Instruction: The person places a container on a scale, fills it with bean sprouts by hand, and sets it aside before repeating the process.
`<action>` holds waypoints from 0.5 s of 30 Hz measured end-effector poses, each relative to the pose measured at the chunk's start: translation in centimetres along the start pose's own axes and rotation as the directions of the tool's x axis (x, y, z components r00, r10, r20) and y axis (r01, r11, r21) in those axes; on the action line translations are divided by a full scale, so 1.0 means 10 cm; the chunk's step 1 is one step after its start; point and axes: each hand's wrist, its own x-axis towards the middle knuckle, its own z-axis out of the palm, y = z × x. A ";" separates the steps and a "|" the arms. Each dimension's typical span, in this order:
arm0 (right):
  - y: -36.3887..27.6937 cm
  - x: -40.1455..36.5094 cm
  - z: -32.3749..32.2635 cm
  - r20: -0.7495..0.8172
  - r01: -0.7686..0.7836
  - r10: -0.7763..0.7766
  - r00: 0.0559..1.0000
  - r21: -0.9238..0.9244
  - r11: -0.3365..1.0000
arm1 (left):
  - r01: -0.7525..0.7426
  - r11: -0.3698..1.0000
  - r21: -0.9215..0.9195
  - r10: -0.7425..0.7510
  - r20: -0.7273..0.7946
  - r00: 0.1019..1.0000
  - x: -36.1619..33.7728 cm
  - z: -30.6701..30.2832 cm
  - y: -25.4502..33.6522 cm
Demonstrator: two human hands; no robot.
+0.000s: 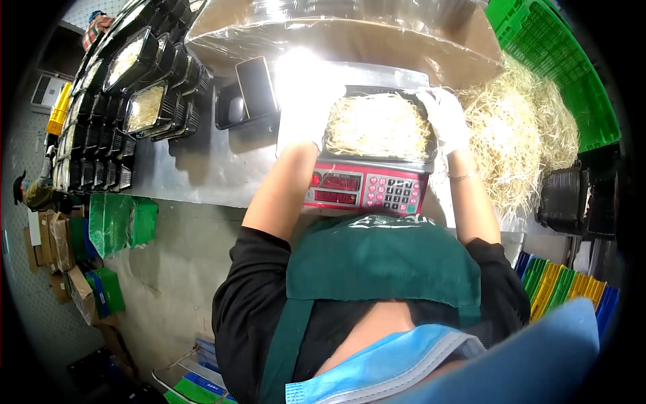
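Observation:
A black plastic tray (377,155) full of pale bean sprouts (380,124) rests on the platform of a red weighing scale (363,188) with a keypad and lit display. My right hand (447,121), in a white glove, has its fingers closed at the tray's right rim. On the opposite side my left hand (315,111), also in white, lies against or close to the tray's left edge. Strong glare washes out its fingers. Right of my right hand is a big heap of loose bean sprouts (505,135).
Stacks of filled black trays (148,111) stand on the left. Nearby, a phone (256,86) leans on another black tray (225,111). A plastic-lined cardboard box (350,44) is behind the scale. A green crate (558,67) and stacked black trays (562,195) are at right.

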 end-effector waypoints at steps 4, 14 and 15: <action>0.11 0.03 -0.02 0.310 -0.274 0.205 0.928 0.199 0.941 | 0.303 0.865 -0.401 -0.312 0.045 0.949 -0.06 -0.11 0.40; -0.50 -0.26 -0.52 0.267 -0.337 0.298 0.916 0.113 0.935 | 0.663 0.312 -0.681 -0.496 0.478 0.725 -0.45 -0.55 0.46; -0.35 -0.37 -0.57 0.427 -0.419 0.264 0.865 0.325 0.848 | 0.706 0.368 -0.605 -0.501 0.510 0.699 -0.55 -0.67 0.70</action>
